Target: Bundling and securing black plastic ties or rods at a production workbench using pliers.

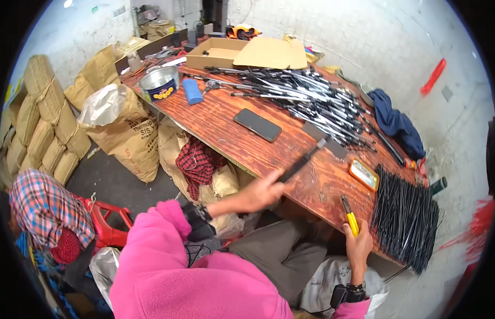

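My left hand (260,192) is closed round one end of a dark rod (300,166). The rod slants up and away over the wooden table (231,122), and its far tip is pale and a little blurred. At the table's near edge my right hand (359,242) grips a slim yellow-handled tool (352,220) with a metal tip pointing away from me; its exact kind is unclear. Close to the right hand lies a thick bundle of thin black strands (407,218). A small orange-rimmed tin (364,175) sits beside that bundle.
Black and silver rods (316,101) lie heaped across the table's far side. A dark phone (257,125), a blue roll (192,92), a metal bucket (159,82) and a cardboard box (215,53) also stand or lie there. Paper sacks (122,133) and a red stool (110,218) are at left.
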A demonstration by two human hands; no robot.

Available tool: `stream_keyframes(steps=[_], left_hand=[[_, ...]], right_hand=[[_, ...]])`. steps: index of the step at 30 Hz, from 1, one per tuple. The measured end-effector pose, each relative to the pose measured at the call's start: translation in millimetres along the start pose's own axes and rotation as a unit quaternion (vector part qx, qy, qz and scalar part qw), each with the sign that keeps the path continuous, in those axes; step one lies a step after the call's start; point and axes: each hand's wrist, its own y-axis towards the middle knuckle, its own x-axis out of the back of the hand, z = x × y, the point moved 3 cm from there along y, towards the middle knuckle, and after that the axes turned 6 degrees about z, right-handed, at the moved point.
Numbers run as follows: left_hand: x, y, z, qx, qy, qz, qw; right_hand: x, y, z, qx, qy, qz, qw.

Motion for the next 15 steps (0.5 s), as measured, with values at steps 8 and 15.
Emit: stream_keyframes(steps=[8, 15], left_hand=[[211.5, -17.6, -0.8, 0.055, 0.461, -0.24, 0.852], [289.3, 5.9, 21.8, 0.155, 0.568, -0.258, 0.766]], right_hand=[[-22.9, 29.6, 0.2, 0.097, -0.136, -0.075, 0.983], [-22.4, 39.4, 5.7, 0.107, -0.166, -0.032, 0.98]])
